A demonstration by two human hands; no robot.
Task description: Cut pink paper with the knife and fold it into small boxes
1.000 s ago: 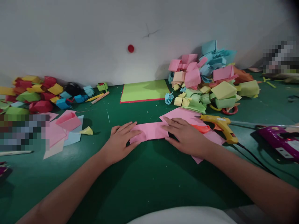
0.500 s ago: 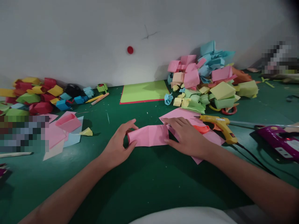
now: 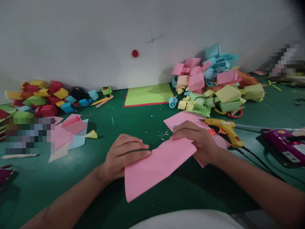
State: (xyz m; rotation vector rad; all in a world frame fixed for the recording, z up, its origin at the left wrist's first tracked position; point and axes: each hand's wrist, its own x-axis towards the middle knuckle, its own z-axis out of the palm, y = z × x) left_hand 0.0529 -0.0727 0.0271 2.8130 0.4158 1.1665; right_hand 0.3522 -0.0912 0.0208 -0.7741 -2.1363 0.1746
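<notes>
A piece of pink paper (image 3: pixel 158 170) slants across the space between my hands, its lower left corner hanging toward me. My left hand (image 3: pixel 125 156) is closed on its left end, fingers over the top edge and thumb hidden behind. At the upper right end my right hand (image 3: pixel 196 136) grips the same paper, with most fingertips out of sight. Under and behind my right hand lies a larger pink sheet (image 3: pixel 173 120) on the green table. A small orange thing (image 3: pixel 211 131) shows just beyond that hand's knuckles.
A yellow glue gun (image 3: pixel 225 127) with a black cord lies to the right, near a purple power strip (image 3: pixel 283 144). Folded paper pieces heap up back right (image 3: pixel 228 92) and back left (image 3: pixel 45 98). A lime green sheet (image 3: pixel 149 94) rests against the wall.
The pink paper, folded into a narrow strip before, is now opened wider and tilted toward me. My left hand has turned over its top edge; my right hand has closed on the other end.
</notes>
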